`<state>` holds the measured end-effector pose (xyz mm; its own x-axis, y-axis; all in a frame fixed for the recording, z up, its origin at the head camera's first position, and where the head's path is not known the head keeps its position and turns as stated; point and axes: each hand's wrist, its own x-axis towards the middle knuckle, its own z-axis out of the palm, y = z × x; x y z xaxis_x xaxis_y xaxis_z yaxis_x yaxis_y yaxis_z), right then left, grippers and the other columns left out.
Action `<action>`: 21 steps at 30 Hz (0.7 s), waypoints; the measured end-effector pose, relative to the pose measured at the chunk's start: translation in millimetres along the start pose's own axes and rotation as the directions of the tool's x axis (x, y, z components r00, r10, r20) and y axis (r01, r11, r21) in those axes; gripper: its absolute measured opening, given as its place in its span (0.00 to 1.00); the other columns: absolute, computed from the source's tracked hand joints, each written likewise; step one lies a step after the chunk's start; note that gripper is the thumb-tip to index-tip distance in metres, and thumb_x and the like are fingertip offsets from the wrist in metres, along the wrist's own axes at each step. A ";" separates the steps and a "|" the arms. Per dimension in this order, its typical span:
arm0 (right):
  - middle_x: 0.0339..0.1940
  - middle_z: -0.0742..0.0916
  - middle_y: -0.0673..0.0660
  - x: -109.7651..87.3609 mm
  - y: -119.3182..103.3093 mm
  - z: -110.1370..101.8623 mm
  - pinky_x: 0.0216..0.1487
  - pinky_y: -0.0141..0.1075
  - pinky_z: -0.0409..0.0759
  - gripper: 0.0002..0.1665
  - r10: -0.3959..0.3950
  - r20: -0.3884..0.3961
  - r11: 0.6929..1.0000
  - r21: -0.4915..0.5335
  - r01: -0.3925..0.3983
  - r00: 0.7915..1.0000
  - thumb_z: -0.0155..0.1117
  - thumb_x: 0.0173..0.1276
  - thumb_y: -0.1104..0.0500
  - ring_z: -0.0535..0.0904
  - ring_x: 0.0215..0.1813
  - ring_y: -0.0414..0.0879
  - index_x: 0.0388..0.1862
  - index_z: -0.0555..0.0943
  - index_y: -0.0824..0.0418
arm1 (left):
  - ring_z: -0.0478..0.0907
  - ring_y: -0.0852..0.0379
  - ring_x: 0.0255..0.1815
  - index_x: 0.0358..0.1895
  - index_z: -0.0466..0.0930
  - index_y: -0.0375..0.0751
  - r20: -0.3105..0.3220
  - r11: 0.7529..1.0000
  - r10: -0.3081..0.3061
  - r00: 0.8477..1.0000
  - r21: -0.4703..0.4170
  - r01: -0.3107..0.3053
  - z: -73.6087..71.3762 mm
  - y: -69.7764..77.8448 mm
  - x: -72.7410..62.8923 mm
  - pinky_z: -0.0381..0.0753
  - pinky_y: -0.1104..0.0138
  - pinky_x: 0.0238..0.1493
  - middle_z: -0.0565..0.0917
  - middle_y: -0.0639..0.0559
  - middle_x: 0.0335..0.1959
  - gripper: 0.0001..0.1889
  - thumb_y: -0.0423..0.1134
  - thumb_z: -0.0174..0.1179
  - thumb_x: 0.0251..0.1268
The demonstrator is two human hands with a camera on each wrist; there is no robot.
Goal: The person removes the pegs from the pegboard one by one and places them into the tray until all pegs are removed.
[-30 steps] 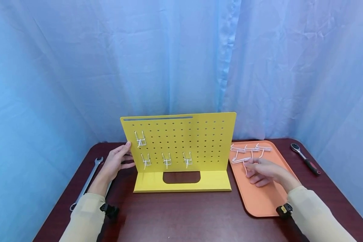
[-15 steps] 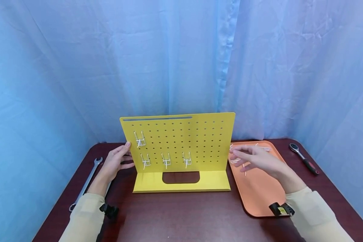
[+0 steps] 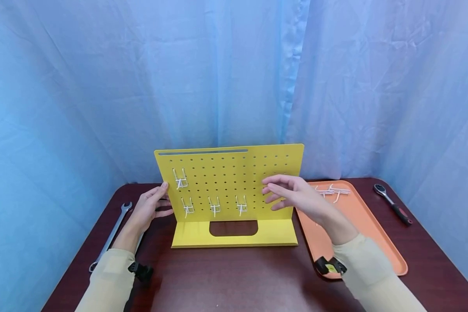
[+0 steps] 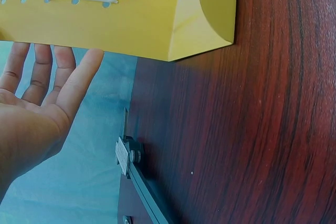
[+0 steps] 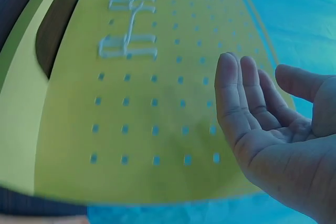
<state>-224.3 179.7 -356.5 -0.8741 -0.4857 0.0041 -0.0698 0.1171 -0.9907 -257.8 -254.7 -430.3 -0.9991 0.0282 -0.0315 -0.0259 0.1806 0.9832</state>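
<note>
A yellow pegboard (image 3: 218,177) stands upright on its base, with several white wire hooks (image 3: 214,207) fitted at its left and middle. My left hand (image 3: 146,208) holds the board's left edge, thumb at the front; in the left wrist view most fingertips pass behind the edge. My right hand (image 3: 292,195) is in front of the board's right part, with nothing in it. Its fingers (image 5: 228,87) are gently bent, and the right wrist view shows them apart from the row of holes. More white hooks (image 3: 337,191) lie on the orange tray (image 3: 374,236), partly hidden by my right hand and forearm.
At the left of the dark wooden table (image 3: 226,281) lies a long wrench (image 3: 113,236). A caliper (image 4: 123,153) lies beside it, mostly hidden by my left forearm in the head view. A ratchet (image 3: 391,203) lies right of the tray. A blue curtain (image 3: 218,78) hangs behind.
My right hand has left the hook it touched on the tray and moved left, empty, to the front of the pegboard. My left hand stays at the board's edge.
</note>
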 end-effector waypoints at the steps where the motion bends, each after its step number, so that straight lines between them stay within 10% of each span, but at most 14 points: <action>1: 0.61 0.79 0.73 3.1 -1.7 5.0 0.51 0.49 0.86 0.30 -0.007 0.007 1.000 0.009 0.006 1.000 0.59 0.80 0.50 0.82 0.56 0.62 0.70 0.71 0.69 | 0.80 0.41 0.49 0.63 0.77 0.39 0.000 1.000 -0.003 1.000 0.001 0.003 0.0 0.5 0.0 0.88 0.57 0.44 0.77 0.32 0.52 0.35 0.67 0.53 0.72; 21: 0.71 0.74 0.71 66.7 -6.9 93.5 0.57 0.49 0.83 0.31 0.013 0.176 0.940 0.332 -0.072 0.984 0.56 0.82 0.54 0.79 0.64 0.62 0.75 0.65 0.69 | 0.81 0.45 0.49 0.63 0.76 0.38 0.007 1.000 -0.013 1.000 0.015 0.013 -1.4 -0.8 1.0 0.88 0.57 0.45 0.76 0.34 0.52 0.35 0.67 0.53 0.71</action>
<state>-237.3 65.5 -362.1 -0.7770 -0.6286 -0.0332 0.1570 -0.1425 -0.9773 -258.8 -256.2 -430.8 -0.9984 0.0322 -0.0459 -0.0387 0.1954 0.9800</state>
